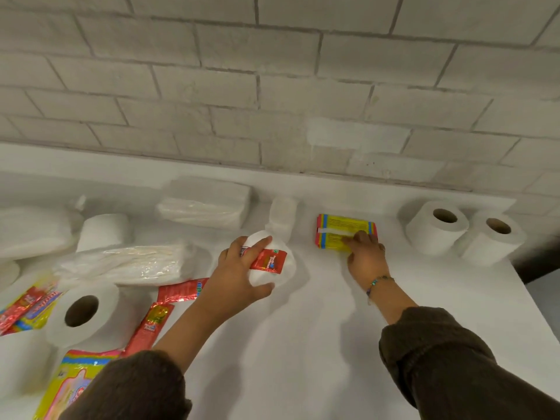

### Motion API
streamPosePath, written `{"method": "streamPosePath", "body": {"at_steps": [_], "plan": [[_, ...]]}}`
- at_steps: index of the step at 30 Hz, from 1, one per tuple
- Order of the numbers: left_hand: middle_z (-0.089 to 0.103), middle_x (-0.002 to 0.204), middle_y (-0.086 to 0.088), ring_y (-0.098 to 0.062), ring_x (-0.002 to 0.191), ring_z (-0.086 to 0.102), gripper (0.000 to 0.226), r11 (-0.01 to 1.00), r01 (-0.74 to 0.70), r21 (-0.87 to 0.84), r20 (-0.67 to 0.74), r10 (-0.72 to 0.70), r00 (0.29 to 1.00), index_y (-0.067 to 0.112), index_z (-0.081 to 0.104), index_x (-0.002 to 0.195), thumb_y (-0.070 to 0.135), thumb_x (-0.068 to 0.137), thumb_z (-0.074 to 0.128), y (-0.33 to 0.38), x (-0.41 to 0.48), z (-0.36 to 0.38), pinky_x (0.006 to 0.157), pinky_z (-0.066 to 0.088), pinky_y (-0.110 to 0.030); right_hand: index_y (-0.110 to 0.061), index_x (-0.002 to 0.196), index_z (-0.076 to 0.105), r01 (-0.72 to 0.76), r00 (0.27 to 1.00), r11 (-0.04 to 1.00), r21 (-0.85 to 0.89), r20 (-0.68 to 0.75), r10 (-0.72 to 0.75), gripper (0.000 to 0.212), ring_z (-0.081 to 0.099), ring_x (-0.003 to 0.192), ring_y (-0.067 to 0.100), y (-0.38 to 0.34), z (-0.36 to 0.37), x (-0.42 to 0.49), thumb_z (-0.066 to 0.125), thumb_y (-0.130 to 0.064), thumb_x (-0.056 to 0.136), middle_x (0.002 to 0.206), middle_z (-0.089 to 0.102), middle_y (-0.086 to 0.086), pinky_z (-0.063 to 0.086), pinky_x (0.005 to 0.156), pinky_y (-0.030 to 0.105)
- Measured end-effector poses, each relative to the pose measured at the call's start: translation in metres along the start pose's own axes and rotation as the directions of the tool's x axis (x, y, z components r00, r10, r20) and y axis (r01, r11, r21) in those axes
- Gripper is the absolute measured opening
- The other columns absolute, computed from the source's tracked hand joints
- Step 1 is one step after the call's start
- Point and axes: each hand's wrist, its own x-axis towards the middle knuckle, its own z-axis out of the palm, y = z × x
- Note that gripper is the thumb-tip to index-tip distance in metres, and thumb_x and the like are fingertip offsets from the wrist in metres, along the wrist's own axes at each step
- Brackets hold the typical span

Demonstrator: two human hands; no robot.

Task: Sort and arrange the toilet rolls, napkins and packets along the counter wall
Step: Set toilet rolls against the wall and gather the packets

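Observation:
My left hand (242, 272) grips a white toilet roll (283, 269) at the counter's middle, with a small red sachet (269, 261) pinned under its fingers on top of the roll. My right hand (365, 256) rests with its fingers on a yellow, red and blue packet (339, 228) lying near the wall. Two toilet rolls (436, 227) (492, 237) stand upright side by side at the right. A small white roll (283, 215) lies behind the one I hold.
Wrapped napkin stacks (206, 204) (127, 263) lie at the left, with more toilet rolls (88, 313) (103, 230). Red sachets (181, 289) (151, 325) and yellow packets (65, 386) (27, 304) are scattered at front left. The counter's right edge (527, 295) drops off beside the two rolls.

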Motion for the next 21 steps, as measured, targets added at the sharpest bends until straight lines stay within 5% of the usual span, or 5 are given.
{"method": "streamPosePath", "body": {"at_steps": [4,6,9,15,21], "plan": [[0.022,0.147,0.004,-0.021,0.13,0.029,0.086,0.999,-0.022,-0.033,0.022,0.022,1.0,0.048,0.02,0.14,0.044,0.072,0.072,0.006,0.003,0.003,0.106,0.039,-0.037,-0.012,0.116,0.064,-0.037,0.996,0.993,0.112,-0.071,0.045,0.046,0.055,0.106,0.041,-0.011,-0.019,-0.008,0.047,-0.016,0.074,0.117,0.061,0.018,0.04,0.09,0.046],[0.023,0.146,0.005,-0.02,0.13,0.03,0.085,0.997,-0.049,-0.06,0.009,0.05,0.999,0.049,0.021,0.14,0.045,0.071,0.072,0.013,0.004,0.005,0.105,0.037,-0.035,-0.012,0.112,0.066,-0.047,0.988,0.932,0.36,-0.119,0.095,0.033,0.061,0.099,0.034,-0.028,-0.037,-0.021,0.049,-0.02,0.084,0.111,0.064,0.012,0.046,0.082,0.034],[0.023,0.147,0.005,-0.018,0.132,0.028,0.085,0.992,-0.09,-0.092,0.0,0.091,0.996,0.05,0.022,0.14,0.044,0.071,0.072,0.025,0.008,0.008,0.104,0.035,-0.031,-0.021,0.099,0.064,-0.223,0.971,0.577,0.786,0.123,0.206,0.013,0.065,0.083,0.022,-0.06,-0.072,-0.047,0.054,-0.027,0.092,0.098,0.066,0.002,0.048,0.065,0.019],[0.027,0.144,0.006,-0.02,0.127,0.035,0.087,0.974,-0.206,-0.089,-0.012,0.206,0.979,0.05,0.025,0.138,0.046,0.066,0.072,0.046,0.016,0.021,0.101,0.04,-0.032,-0.023,0.121,0.049,-0.498,0.865,0.024,0.867,0.494,0.092,0.042,0.07,0.089,0.031,-0.086,-0.09,-0.083,0.047,-0.052,0.09,0.112,0.066,0.011,0.057,0.075,0.045],[0.026,0.145,0.006,-0.019,0.128,0.033,0.086,0.97,-0.231,-0.078,-0.02,0.23,0.973,0.047,0.025,0.14,0.043,0.068,0.073,0.055,0.009,0.026,0.099,0.041,-0.03,-0.018,0.128,0.045,-0.484,0.863,-0.186,0.855,0.501,0.06,0.041,0.067,0.094,0.033,-0.092,-0.088,-0.097,0.049,-0.039,0.092,0.119,0.062,0.017,0.057,0.073,0.044]]}}
